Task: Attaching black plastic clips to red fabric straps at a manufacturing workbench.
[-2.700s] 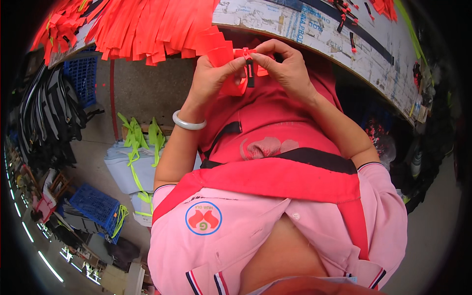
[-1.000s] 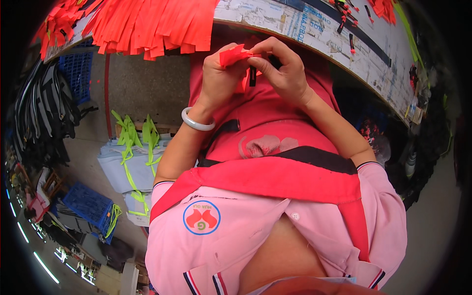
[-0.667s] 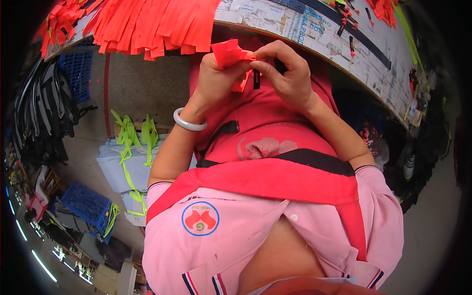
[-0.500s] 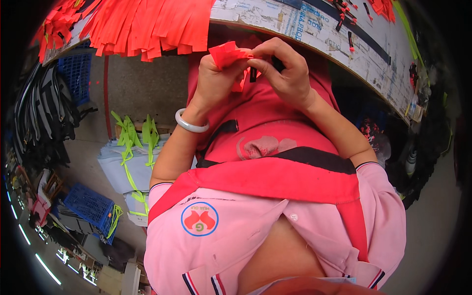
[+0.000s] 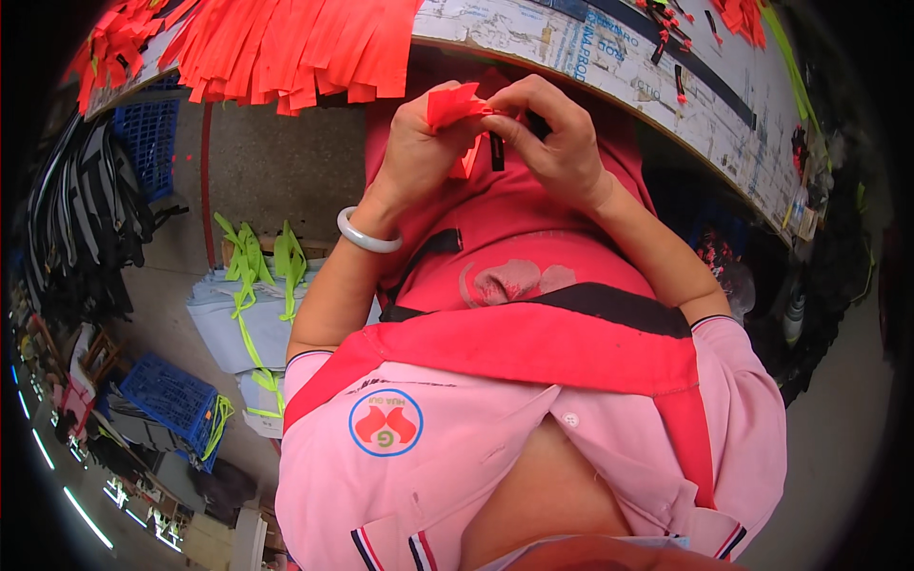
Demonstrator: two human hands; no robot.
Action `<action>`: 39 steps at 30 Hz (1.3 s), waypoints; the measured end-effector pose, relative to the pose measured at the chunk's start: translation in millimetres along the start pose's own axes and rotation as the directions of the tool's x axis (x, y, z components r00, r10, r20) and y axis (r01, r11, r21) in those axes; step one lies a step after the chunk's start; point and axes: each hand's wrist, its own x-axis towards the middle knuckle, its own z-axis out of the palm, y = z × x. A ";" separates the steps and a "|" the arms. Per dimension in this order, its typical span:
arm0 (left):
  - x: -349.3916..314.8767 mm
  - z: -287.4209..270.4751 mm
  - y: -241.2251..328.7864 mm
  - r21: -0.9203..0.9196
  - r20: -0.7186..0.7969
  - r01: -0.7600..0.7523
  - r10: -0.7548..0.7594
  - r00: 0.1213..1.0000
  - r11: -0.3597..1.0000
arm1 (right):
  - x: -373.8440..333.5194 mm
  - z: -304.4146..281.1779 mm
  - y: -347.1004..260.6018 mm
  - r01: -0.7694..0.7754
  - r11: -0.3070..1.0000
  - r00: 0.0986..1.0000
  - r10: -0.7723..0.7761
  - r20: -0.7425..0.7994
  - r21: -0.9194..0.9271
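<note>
Left hand (image 5: 416, 143) clutches a bunched neon-orange strip (image 5: 451, 105), right hand (image 5: 562, 143) pinching its end, black pull tab (image 5: 497, 154) dangling between them, near side of the tabletop (image 5: 519, 43). Looks mid-piece: neither hand's let go, loose pulls (image 5: 680, 86) far right seem unused, can't tell if the hanging strips (image 5: 295, 62) are finished. Versus earliest frame: strip's gathered up, less tab showing.
</note>
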 end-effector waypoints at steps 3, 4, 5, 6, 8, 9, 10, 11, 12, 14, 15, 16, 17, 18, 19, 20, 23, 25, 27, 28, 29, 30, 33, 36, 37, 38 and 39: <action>0.2 1.3 7.6 -0.019 0.028 0.126 -0.125 0.992 0.992 | -1.8 0.3 -2.4 -0.008 1.000 1.000 0.009 -0.006 0.025; 0.5 0.3 5.5 -0.051 0.051 0.107 -0.105 0.993 0.993 | -1.4 0.1 -5.7 -0.002 0.999 1.000 0.002 -0.006 0.033; 0.2 -0.3 4.5 -0.084 0.072 0.090 -0.084 0.994 0.992 | -1.0 0.4 -7.6 0.005 0.999 1.000 -0.004 -0.006 0.041; 0.1 1.7 5.3 -0.084 0.076 0.088 -0.082 0.994 0.993 | -1.1 0.3 -6.7 0.005 0.999 1.000 -0.005 -0.009 0.038; -0.5 5.9 7.2 0.016 0.012 -0.057 0.057 0.998 0.998 | -1.6 1.0 -3.3 0.017 0.998 1.000 -0.017 -0.002 0.057; -0.4 5.8 6.6 0.016 0.012 -0.058 0.058 0.998 0.998 | -2.5 1.1 -2.4 0.018 0.998 1.000 -0.018 -0.001 0.057; -0.8 5.1 5.4 0.030 0.018 -0.048 0.047 0.999 0.998 | -3.6 1.3 -1.6 0.001 0.999 1.000 -0.001 0.004 0.047; -0.8 4.3 4.8 0.044 0.024 -0.038 0.037 0.999 0.998 | -4.1 1.0 -1.3 -0.016 0.999 1.000 0.016 0.010 0.038; -1.1 2.9 4.8 0.043 0.024 -0.038 0.037 0.999 0.998 | -4.5 0.9 -1.7 -0.017 0.999 1.000 0.016 0.010 0.037; -1.2 0.7 5.4 0.002 0.056 0.108 -0.108 0.993 0.994 | -5.1 0.4 -2.6 -0.024 0.999 1.000 0.024 0.000 0.039; -1.8 1.6 6.3 0.002 0.051 0.109 -0.108 0.993 0.994 | -3.9 -0.9 -6.3 -0.023 0.999 1.000 0.023 0.004 0.041; -2.4 3.8 7.8 -0.029 0.038 0.056 -0.055 0.998 0.998 | -1.8 -3.7 -12.8 -0.002 1.000 1.000 0.002 0.017 0.022; -2.7 5.3 9.0 -0.059 0.022 0.003 -0.002 1.000 0.998 | -0.6 -4.9 -16.0 0.018 1.000 0.999 -0.019 0.030 0.004; -2.5 6.7 10.5 -0.061 0.026 0.005 -0.004 1.000 0.998 | -1.1 -4.4 -13.3 0.015 1.000 1.000 -0.015 0.028 0.002; -2.3 7.9 11.8 0.007 0.017 -0.044 0.044 0.999 0.999 | -1.3 -2.8 -7.3 0.004 0.999 1.000 -0.005 0.017 0.039; -2.5 9.4 12.5 0.075 0.012 -0.093 0.092 0.996 0.993 | -3.2 -1.4 -3.5 -0.007 0.997 1.000 0.006 0.007 0.076; -3.1 15.3 7.2 -0.061 -0.058 -0.093 0.090 0.994 0.994 | -2.5 -2.0 -4.1 -0.041 0.996 0.999 0.039 0.021 0.080; -0.9 14.4 12.0 -0.014 -0.038 -0.080 0.080 0.996 0.997 | -5.0 -2.2 -3.8 -0.050 0.995 0.999 0.049 0.017 0.081; 0.3 13.8 11.7 0.035 -0.018 -0.072 0.073 0.997 0.997 | -6.4 0.8 2.3 -0.032 0.992 0.999 0.033 -0.004 0.120; -0.3 13.9 7.8 0.061 -0.017 -0.078 0.079 0.997 0.995 | -9.0 2.2 5.0 -0.031 0.992 0.999 0.032 -0.007 0.119; -0.2 13.9 4.8 0.087 -0.015 -0.084 0.086 0.996 0.993 | -12.4 3.8 8.1 -0.089 0.985 0.996 0.092 -0.010 0.149; 0.7 14.1 2.7 0.087 -0.011 -0.086 0.087 0.996 0.993 | -13.6 3.9 9.9 -0.147 0.973 0.988 0.152 -0.012 0.178; 8.9 10.6 -1.2 -0.020 0.035 0.096 -0.096 0.995 0.995 | -11.2 -3.4 13.0 -0.288 0.923 0.956 0.293 0.020 0.254; 19.2 7.5 -4.4 -0.180 0.134 0.257 -0.236 0.963 0.949 | -12.4 -13.3 21.6 -0.392 0.889 0.919 0.391 0.053 0.238; 21.1 9.8 -10.2 -0.257 0.134 0.306 -0.280 0.951 0.917 | -11.7 -16.3 24.7 -0.412 0.879 0.910 0.409 0.067 0.241; 22.7 13.0 -14.8 -0.332 0.139 0.352 -0.324 0.936 0.875 | -11.7 -18.9 27.5 -0.410 0.881 0.911 0.408 0.062 0.236; 22.5 18.6 -15.8 -0.400 0.103 0.430 -0.427 0.898 0.809 | -12.4 -20.5 29.9 -0.459 0.859 0.886 0.463 0.037 0.229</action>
